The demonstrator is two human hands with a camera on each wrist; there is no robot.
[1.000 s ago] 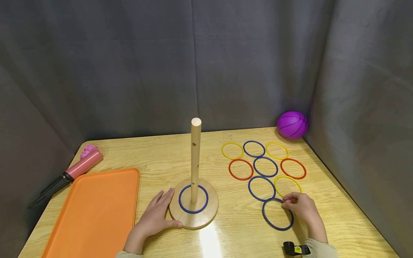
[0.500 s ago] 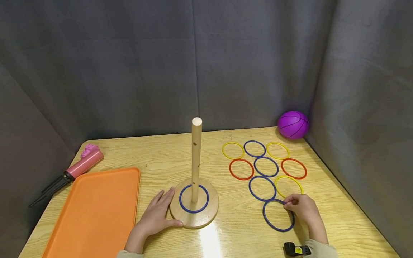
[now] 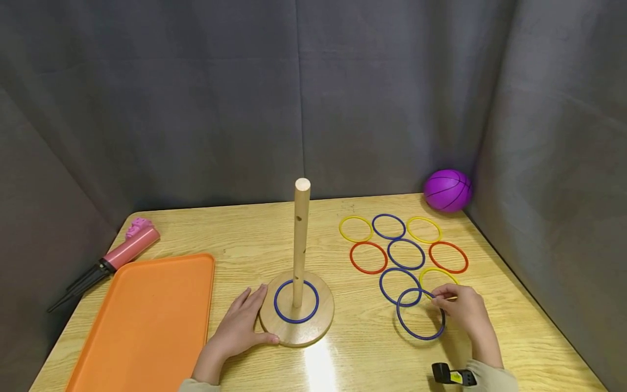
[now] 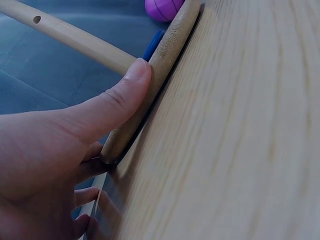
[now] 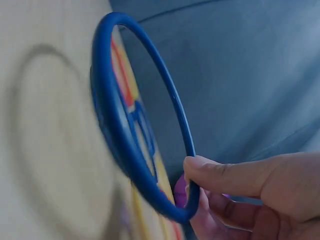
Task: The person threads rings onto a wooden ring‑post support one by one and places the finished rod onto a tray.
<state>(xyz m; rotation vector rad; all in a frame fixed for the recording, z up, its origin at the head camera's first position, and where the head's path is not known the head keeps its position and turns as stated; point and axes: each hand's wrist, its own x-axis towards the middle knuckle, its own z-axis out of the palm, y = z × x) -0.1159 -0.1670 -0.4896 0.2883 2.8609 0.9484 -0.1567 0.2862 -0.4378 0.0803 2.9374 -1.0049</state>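
Note:
My right hand (image 3: 462,307) pinches a blue ring (image 3: 399,321) between thumb and fingers. In the right wrist view the lifted ring (image 5: 107,115) stands tilted, its shadow on the tabletop beside it. My left hand (image 3: 237,326) lies with fingers spread along the left edge of a round wooden base (image 3: 294,336). Its thumb presses the base rim (image 4: 175,45) in the left wrist view. From that base rises an upright wooden pole (image 3: 300,239), and another blue ring (image 3: 277,311) lies flat around the pole's foot.
Several rings lie at the right, including a red ring (image 3: 351,258) and a yellow ring (image 3: 341,231). Behind them sits a purple ball (image 3: 448,190). An orange tray (image 3: 161,321) and a pink hand pump (image 3: 132,247) are at the left. Grey curtains (image 3: 196,109) border the table.
My right hand has raised the blue ring off the table, and it now overlaps the blue ring behind it in view. The left hand keeps its place at the base.

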